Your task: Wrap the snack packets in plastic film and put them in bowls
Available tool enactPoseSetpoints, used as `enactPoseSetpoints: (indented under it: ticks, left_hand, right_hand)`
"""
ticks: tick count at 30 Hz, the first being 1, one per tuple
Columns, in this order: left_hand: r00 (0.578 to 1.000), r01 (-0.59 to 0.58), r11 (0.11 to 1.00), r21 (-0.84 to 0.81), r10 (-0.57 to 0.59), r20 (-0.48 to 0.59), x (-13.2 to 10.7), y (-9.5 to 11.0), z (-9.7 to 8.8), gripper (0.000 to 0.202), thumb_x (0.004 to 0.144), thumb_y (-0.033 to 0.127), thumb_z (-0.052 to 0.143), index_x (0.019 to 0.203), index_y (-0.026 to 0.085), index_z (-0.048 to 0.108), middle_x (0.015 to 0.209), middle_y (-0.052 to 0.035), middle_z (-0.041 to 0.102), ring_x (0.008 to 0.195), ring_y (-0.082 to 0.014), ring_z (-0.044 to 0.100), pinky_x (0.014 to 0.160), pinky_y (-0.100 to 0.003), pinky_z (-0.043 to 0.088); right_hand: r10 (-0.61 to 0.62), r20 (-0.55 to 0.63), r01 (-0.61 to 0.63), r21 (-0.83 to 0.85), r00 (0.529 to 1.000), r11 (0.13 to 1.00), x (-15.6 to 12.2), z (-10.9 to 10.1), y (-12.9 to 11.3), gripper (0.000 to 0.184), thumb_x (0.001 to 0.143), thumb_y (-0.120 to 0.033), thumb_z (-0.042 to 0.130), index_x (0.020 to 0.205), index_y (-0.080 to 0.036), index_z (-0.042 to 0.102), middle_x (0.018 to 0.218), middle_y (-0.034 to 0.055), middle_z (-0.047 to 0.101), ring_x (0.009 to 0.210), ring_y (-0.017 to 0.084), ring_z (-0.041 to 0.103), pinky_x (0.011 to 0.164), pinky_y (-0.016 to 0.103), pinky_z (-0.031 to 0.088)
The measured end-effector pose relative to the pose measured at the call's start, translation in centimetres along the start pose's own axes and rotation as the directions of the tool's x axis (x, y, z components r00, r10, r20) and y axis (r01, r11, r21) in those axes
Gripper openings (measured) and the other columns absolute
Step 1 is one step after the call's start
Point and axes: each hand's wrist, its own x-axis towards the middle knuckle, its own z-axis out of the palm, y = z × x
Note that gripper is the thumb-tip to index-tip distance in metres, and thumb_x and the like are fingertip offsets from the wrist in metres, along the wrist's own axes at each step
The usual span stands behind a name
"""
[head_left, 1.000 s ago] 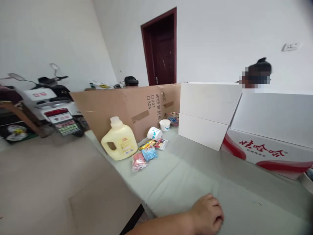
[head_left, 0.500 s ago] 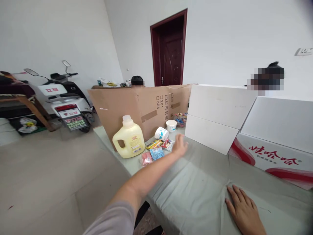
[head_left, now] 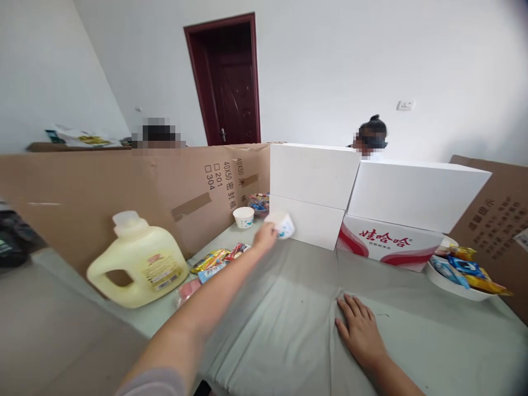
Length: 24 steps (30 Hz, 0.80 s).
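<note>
My left hand (head_left: 265, 237) is closed on a white paper bowl (head_left: 284, 226) with a blue print, tilted and blurred by motion in front of the white boxes. Flat on the green cloth lies my right hand (head_left: 359, 329), fingers stretched out and holding nothing. A second paper bowl (head_left: 243, 218) stands upright beyond my left hand, beside a clear container of wrapped sweets (head_left: 259, 204). Several snack packets (head_left: 211, 262) lie to the left of my forearm, which partly covers them. A pale yellow jug (head_left: 140, 264) stands at the table's left side.
Brown cardboard (head_left: 173, 187) walls off the far left. White boxes (head_left: 311, 176) and a red-and-white carton (head_left: 383, 245) form a barrier across the back. At right sits a white dish (head_left: 457, 279) heaped with snack packets. Two people are beyond the barriers.
My left hand has taken hold of the bowl that lay tipped by the packets and lifted it toward the white boxes. The view has turned right; my right hand stays on the cloth.
</note>
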Motion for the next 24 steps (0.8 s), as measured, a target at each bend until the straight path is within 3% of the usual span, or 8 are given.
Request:
enactPoseSetpoints:
  ticks: [2,6,10,12,14,17,21,24]
  left_hand:
    - [0.966,-0.244,0.969,-0.037,0.247,0.082,-1.4,3.7,3.3,0.018,0.092,0.022,0.058,0.108,0.017,0.062,0.117,-0.0068,0.061,0.108,-0.0198,0.058,0.094,-0.037,0.049]
    - [0.784,-0.578,0.808,-0.114,0.589,0.197,-5.9,10.0,8.8,0.012,0.085,0.017,0.061,0.095,0.019,0.068,0.107,-0.0057,0.065,0.106,-0.0199,0.059,0.093,-0.030,0.048]
    - [0.648,-0.712,0.683,-0.164,0.729,0.222,-6.8,12.2,10.5,0.042,0.084,0.033,0.064,0.125,0.028,0.056,0.137,-0.0025,0.051,0.112,-0.0194,0.058,0.095,-0.029,0.048]
    - [0.711,-0.662,0.740,-0.118,0.670,0.214,-4.6,11.0,9.6,0.050,0.085,0.039,0.063,0.132,0.033,0.049,0.147,0.0015,0.041,0.119,-0.0176,0.053,0.099,-0.026,0.045]
    - [0.866,-0.473,0.881,-0.004,0.466,0.181,-1.2,8.2,7.7,0.041,0.089,0.034,0.058,0.129,0.033,0.052,0.144,0.0029,0.044,0.122,-0.0158,0.051,0.102,-0.024,0.043]
    - [0.988,-0.144,0.982,0.125,0.136,0.065,4.4,2.1,3.8,0.038,0.093,0.018,0.045,0.130,0.020,0.051,0.147,-0.0104,0.040,0.124,-0.0248,0.049,0.104,-0.038,0.042]
    - [0.972,0.235,0.947,0.220,-0.233,-0.032,8.8,-5.9,-0.4,0.034,0.088,0.014,0.056,0.122,0.014,0.056,0.153,-0.0183,0.024,0.127,-0.0373,0.044,0.101,-0.051,0.042]
    - [0.943,0.329,0.913,0.242,-0.332,-0.028,9.8,-9.3,-1.5,0.033,0.090,0.024,0.060,0.122,0.016,0.056,0.145,-0.0164,0.039,0.123,-0.0321,0.048,0.099,-0.051,0.043]
  right_hand:
    - [0.001,0.003,-0.001,0.005,1.000,1.000,-0.1,0.0,0.1,0.053,0.090,-0.048,0.040,0.136,-0.024,0.051,0.147,0.0051,0.043,0.137,0.027,0.034,0.110,0.045,0.026]
    - [-0.021,-0.034,0.021,-0.004,0.999,1.000,-0.2,0.7,0.6,0.052,0.090,-0.047,0.041,0.135,-0.025,0.053,0.145,0.0054,0.045,0.135,0.028,0.037,0.109,0.046,0.028]
    - [-0.062,-0.131,0.060,-0.023,0.989,0.998,-0.2,2.6,1.8,0.053,0.088,-0.051,0.042,0.131,-0.024,0.057,0.141,0.0069,0.050,0.129,0.029,0.043,0.105,0.047,0.033]
    - [-0.082,-0.181,0.078,-0.028,0.980,0.997,0.0,3.6,2.3,0.054,0.087,-0.054,0.041,0.129,-0.025,0.058,0.140,0.0069,0.052,0.127,0.029,0.045,0.103,0.048,0.035]
    - [-0.105,-0.222,0.100,-0.035,0.969,0.994,0.1,4.5,2.8,0.054,0.087,-0.056,0.040,0.129,-0.026,0.058,0.138,0.0064,0.053,0.126,0.030,0.047,0.102,0.049,0.036]
    - [-0.145,-0.283,0.134,-0.056,0.948,0.989,0.3,5.6,3.4,0.054,0.086,-0.056,0.040,0.127,-0.027,0.059,0.136,0.0057,0.056,0.123,0.030,0.050,0.099,0.049,0.039]
    - [-0.172,-0.345,0.151,-0.086,0.923,0.985,0.5,6.6,3.9,0.054,0.085,-0.057,0.039,0.123,-0.026,0.063,0.132,0.0057,0.059,0.119,0.030,0.054,0.095,0.048,0.042]
    - [-0.147,-0.333,0.128,-0.081,0.931,0.989,0.5,7.1,4.3,0.055,0.085,-0.058,0.038,0.122,-0.027,0.064,0.133,0.0046,0.058,0.119,0.030,0.054,0.096,0.049,0.043]
